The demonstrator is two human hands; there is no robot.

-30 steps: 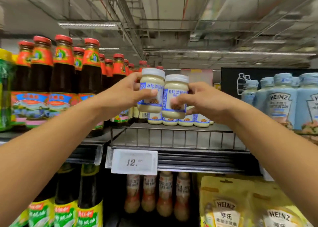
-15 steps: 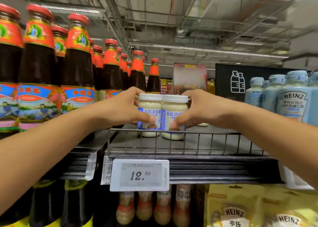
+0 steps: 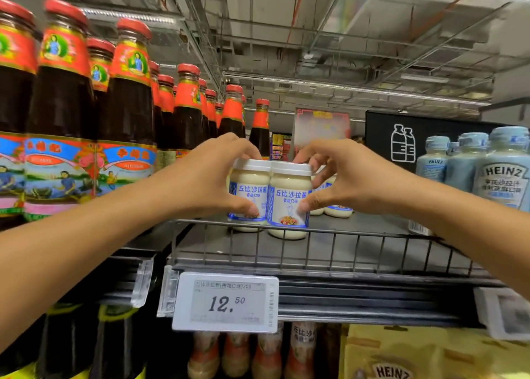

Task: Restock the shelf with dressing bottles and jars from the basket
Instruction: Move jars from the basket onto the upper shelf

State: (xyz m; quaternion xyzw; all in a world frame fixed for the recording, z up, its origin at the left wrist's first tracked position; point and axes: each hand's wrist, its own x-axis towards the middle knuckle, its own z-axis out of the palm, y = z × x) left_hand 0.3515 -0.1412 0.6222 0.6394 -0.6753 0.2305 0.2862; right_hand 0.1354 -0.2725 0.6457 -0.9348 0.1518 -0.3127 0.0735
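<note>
Two white-capped dressing jars stand side by side on the top shelf (image 3: pixel 358 252) behind its wire rail. My left hand (image 3: pixel 212 177) grips the left jar (image 3: pixel 251 195), fingers over the cap and thumb low on the label. Around the right jar (image 3: pixel 289 200) my right hand (image 3: pixel 344 177) curls the same way. Both jars touch each other, and their bases seem to rest on the shelf. More jars of the same kind (image 3: pixel 335 206) stand behind, partly hidden by my right hand. The basket is out of view.
Tall dark sauce bottles with red caps (image 3: pixel 126 114) crowd the shelf to the left. Pale blue Heinz bottles (image 3: pixel 504 172) stand at the right. A price tag reading 12.50 (image 3: pixel 226 304) hangs on the shelf edge. Below are small dressing bottles (image 3: pixel 269 353) and yellow Heinz pouches (image 3: pixel 401 358).
Both hands carried the jars from in front of the shelf down and over the rail onto the shelf. The view has moved closer to the shelf.
</note>
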